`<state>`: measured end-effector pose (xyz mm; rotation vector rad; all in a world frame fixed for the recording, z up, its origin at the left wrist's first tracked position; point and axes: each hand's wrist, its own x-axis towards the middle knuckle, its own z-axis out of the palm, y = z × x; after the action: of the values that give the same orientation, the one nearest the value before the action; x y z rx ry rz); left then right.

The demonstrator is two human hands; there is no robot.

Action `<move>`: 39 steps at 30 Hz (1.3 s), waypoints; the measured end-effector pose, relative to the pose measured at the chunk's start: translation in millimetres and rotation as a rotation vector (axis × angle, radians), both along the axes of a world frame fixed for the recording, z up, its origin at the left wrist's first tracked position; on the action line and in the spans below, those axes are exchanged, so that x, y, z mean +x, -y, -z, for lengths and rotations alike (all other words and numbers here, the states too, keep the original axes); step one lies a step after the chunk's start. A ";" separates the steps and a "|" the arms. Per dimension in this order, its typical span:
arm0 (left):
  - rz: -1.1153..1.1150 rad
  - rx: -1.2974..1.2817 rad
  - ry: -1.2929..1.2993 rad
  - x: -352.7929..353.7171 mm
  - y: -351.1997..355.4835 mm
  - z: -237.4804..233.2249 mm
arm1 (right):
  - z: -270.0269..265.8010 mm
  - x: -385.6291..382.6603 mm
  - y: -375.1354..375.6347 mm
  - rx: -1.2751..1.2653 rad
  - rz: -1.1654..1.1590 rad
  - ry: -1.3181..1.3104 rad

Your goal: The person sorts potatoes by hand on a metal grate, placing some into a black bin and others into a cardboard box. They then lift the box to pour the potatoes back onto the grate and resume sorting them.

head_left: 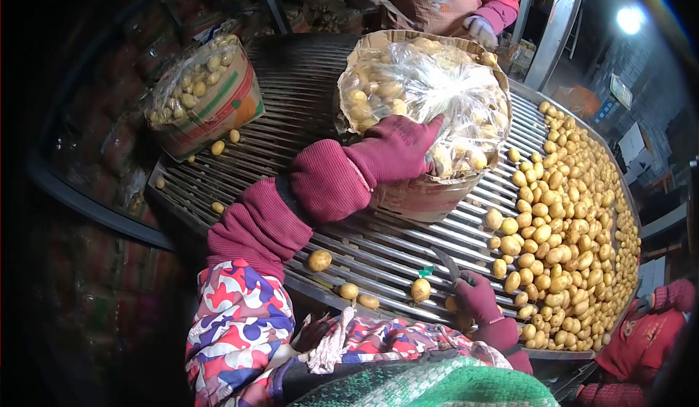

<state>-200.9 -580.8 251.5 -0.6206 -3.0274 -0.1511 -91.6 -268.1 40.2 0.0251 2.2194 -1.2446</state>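
Note:
My left hand (400, 148), in a maroon glove, lies over the near rim of a cardboard box (419, 202) full of potatoes. One finger stretches across the clear plastic bag (455, 90) on top, and the others curl down at the rim; the glove hides part of the grip. Near the table's front edge, my right hand (478, 299), gloved alike, is closed around a knife (445, 263) with its blade pointing up and left. A single potato (421, 290) lies on the slats left of the knife, with a small green scrap (426, 271) beside it.
Loose potatoes (564, 232) cover the right of the slatted metal table (291, 79). Another box of potatoes (207, 112) leans at the left. Across the table stands a person in an apron (429, 6), holding a knife; a person in red (644, 341) is at the lower right.

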 end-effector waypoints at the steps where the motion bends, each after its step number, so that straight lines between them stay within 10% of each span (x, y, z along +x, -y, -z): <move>1: -0.029 0.012 0.109 -3.3 -3.1 -8.5 | -14.9 0.0 5.8 -0.006 0.006 0.054; 8: 0.113 0.270 -0.156 -19.0 17.8 30.7 | -11.2 5.9 0.0 -0.170 0.086 0.074; 12: 0.138 -0.313 -0.266 -32.7 13.8 -4.8 | -19.4 6.9 3.7 -0.175 0.068 0.086; 19: 0.237 -0.474 -0.558 -108.6 32.8 -28.7 | 4.9 12.2 -0.6 0.005 -0.023 -0.109; 23: 0.008 -0.207 -0.355 -111.4 26.3 -32.5 | -18.2 18.5 8.2 0.032 0.035 -0.118; 28: 0.399 0.286 -0.339 -91.1 -0.9 -46.4 | -6.4 23.3 12.7 -0.102 0.125 -0.111; 32: 0.278 -0.078 -0.048 -78.8 -45.4 -25.7 | 11.9 16.7 6.9 -0.637 0.284 0.182; 39: 0.176 -0.193 -0.112 -76.5 -59.8 -22.0 | -141.0 -24.3 10.6 -0.884 0.352 -0.007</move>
<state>-277.4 -521.0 273.5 -0.8785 -2.8978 0.1666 -115.9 -278.7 181.2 0.0648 1.5271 -2.3132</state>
